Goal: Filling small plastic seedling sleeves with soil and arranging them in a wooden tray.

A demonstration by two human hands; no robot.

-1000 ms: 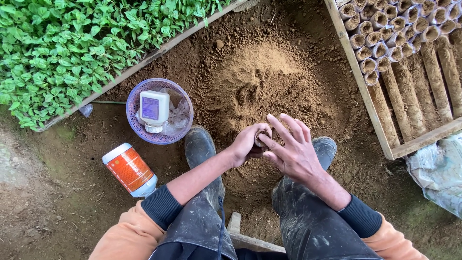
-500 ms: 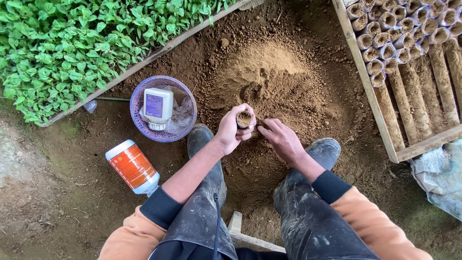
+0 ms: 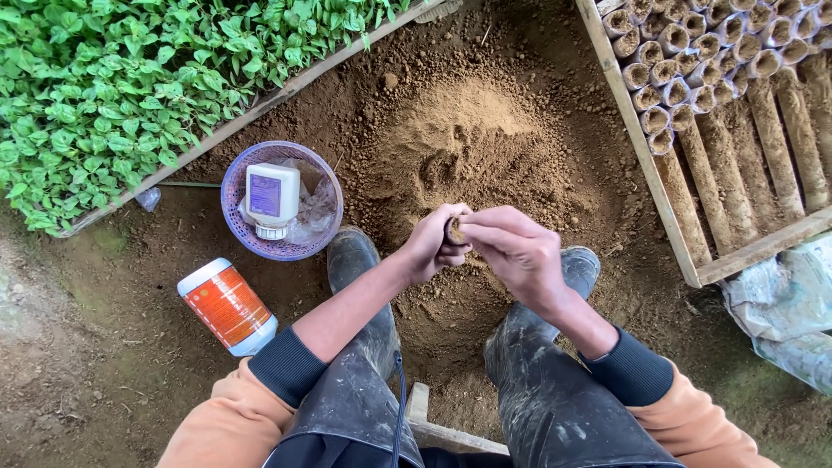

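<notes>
Half a second back the right hand (image 3: 520, 256) was off to the side, now it's come in over the little soil-filled pot (image 3: 454, 230), so it's a two-handed job again. The left hand (image 3: 436, 245) has its fingers closed around the pot, just above the loose soil pile (image 3: 472, 147), while the right fingers curl onto its top.

Orange sleeves (image 3: 227, 426) (dark ribbed cuffs), muddy black rubber boots (image 3: 357, 260)

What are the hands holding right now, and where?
A small soil-filled pot, gripped around its side by the left hand; the right hand touches its top.
</notes>
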